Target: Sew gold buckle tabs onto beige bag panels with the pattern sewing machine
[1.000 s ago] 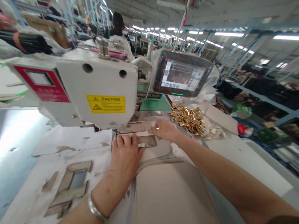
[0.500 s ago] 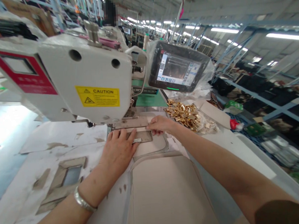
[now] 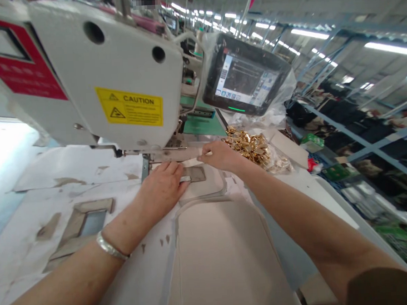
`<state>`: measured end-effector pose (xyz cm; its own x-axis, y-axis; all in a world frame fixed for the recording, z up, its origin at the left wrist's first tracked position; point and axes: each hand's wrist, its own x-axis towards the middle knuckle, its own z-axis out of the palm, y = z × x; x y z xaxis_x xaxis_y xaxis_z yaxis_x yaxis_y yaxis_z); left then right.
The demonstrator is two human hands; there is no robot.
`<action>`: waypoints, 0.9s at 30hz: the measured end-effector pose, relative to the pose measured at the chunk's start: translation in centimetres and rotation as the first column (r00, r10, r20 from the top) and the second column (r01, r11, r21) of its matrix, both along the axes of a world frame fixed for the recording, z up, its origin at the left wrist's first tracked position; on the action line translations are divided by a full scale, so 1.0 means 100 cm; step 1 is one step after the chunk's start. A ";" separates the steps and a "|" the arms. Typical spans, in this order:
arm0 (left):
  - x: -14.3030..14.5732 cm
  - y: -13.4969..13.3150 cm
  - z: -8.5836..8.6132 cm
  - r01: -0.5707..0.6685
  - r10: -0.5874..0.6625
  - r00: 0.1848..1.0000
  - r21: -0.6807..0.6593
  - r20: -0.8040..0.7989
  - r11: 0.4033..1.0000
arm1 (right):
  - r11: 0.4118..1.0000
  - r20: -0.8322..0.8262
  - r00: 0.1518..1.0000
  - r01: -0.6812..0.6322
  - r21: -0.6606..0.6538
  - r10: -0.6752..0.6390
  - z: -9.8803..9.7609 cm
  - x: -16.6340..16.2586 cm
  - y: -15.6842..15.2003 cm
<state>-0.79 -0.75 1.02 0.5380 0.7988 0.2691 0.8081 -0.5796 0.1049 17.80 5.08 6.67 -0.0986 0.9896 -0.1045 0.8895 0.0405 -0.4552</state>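
The upper left of the frame is filled by a sewing machine head [image 3: 120, 68], the upper right of centre by a touchscreen [image 3: 245, 79]. Gold metal fittings [image 3: 251, 145] are heaped beside the right hand [image 3: 220, 156]; lower centre is occupied by a beige panel [image 3: 224, 251]. At mid-frame a pale strip [image 3: 191, 162] is pinched in that hand's grip. The left hand [image 3: 162, 184] is laid palm down; how its grip stands cannot be told.

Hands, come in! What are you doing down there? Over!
Left hand resting on pale panel. Right hand pinching pale strip. White machine head close by.
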 end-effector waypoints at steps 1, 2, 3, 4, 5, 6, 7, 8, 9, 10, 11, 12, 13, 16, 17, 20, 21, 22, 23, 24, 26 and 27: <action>0.000 0.000 0.000 -0.002 0.002 1.000 0.008 0.005 1.000 | 0.999 -0.085 0.996 0.034 -0.037 -0.037 0.003 -0.001 -0.001; 0.000 0.000 -0.001 -0.004 0.004 1.000 0.017 0.008 1.000 | 0.990 -0.194 0.976 0.077 -0.116 -0.099 0.004 -0.002 -0.001; 0.000 0.000 -0.001 -0.005 0.005 1.000 0.025 0.011 1.000 | 0.970 -0.311 0.934 0.112 -0.214 -0.176 0.003 -0.003 -0.001; 0.000 0.000 -0.002 -0.005 0.005 1.000 0.029 0.011 1.000 | 0.942 -0.417 0.872 0.130 -0.308 -0.257 0.002 -0.002 -0.001; 0.000 0.000 -0.002 -0.005 0.005 1.000 0.030 0.009 1.000 | 0.914 -0.503 0.801 0.132 -0.383 -0.326 -0.001 -0.001 -0.001; -0.001 0.000 -0.003 -0.005 0.005 1.000 0.027 0.005 1.000 | 0.891 -0.563 0.735 0.124 -0.437 -0.378 -0.004 0.000 -0.001; -0.001 0.000 -0.003 -0.004 0.004 1.000 0.023 0.001 1.000 | 0.874 -0.602 0.682 0.114 -0.473 -0.415 -0.007 0.002 -0.001; -0.001 0.001 -0.003 -0.004 0.004 1.000 0.020 -0.004 1.000 | 0.861 -0.625 0.644 0.108 -0.496 -0.441 -0.010 0.004 -0.001; -0.001 0.001 -0.003 -0.003 0.003 1.000 0.019 -0.007 1.000 | 0.851 -0.636 0.618 0.107 -0.514 -0.462 -0.013 0.005 -0.001; 0.000 0.001 -0.003 -0.004 0.004 1.000 0.020 -0.009 1.000 | 0.844 -0.641 0.601 0.109 -0.526 -0.477 -0.015 0.007 0.000; 0.000 0.002 -0.004 -0.005 0.005 1.000 0.022 -0.011 1.000 | 0.839 -0.643 0.592 0.111 -0.533 -0.487 -0.017 0.008 0.000; 0.000 0.002 -0.004 -0.005 0.005 1.000 0.021 -0.015 1.000 | 0.835 -0.641 0.589 0.112 -0.538 -0.492 -0.018 0.009 0.001; 0.000 0.002 -0.004 -0.007 0.007 1.000 0.017 -0.020 1.000 | 0.833 -0.637 0.592 0.113 -0.541 -0.494 -0.018 0.009 0.001; 0.000 0.002 -0.003 -0.008 0.008 1.000 0.004 -0.029 1.000 | 0.834 -0.611 0.623 0.127 -0.537 -0.488 -0.018 0.010 0.003; 0.000 0.002 -0.003 -0.009 0.009 1.000 0.003 -0.030 1.000 | 0.835 -0.602 0.633 0.134 -0.534 -0.486 -0.018 0.010 0.003; 0.001 0.002 -0.001 -0.009 0.009 0.999 0.005 -0.035 1.000 | 0.841 -0.594 0.645 0.148 -0.521 -0.481 -0.017 0.010 0.003; 0.001 0.002 -0.001 -0.008 0.008 0.999 0.007 -0.037 1.000 | 0.842 -0.590 0.648 0.153 -0.518 -0.481 -0.017 0.010 0.003; 0.001 0.002 -0.001 -0.005 0.005 0.999 0.011 -0.038 1.000 | 0.843 -0.585 0.654 0.160 -0.513 -0.480 -0.018 0.010 0.003; 0.001 0.002 -0.001 0.000 0.000 0.999 0.015 -0.041 1.000 | 0.846 -0.578 0.663 0.164 -0.507 -0.475 -0.018 0.009 0.002; 0.001 0.002 -0.002 0.005 -0.004 0.999 0.022 -0.041 1.000 | 0.850 -0.570 0.675 0.170 -0.498 -0.469 -0.018 0.009 0.002; 0.002 0.002 -0.003 0.014 -0.013 0.999 0.034 -0.034 0.999 | 0.861 -0.547 0.704 0.187 -0.472 -0.453 -0.020 0.007 0.002; 0.002 0.002 -0.003 0.019 -0.018 0.999 0.039 -0.027 0.999 | 0.868 -0.530 0.723 0.197 -0.456 -0.443 -0.020 0.005 0.002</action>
<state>-0.63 -0.53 0.72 0.5597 0.7780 0.2854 0.7995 -0.5975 0.0608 18.34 5.24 4.64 0.0548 0.8790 -0.4737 0.3493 -0.4613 -0.8156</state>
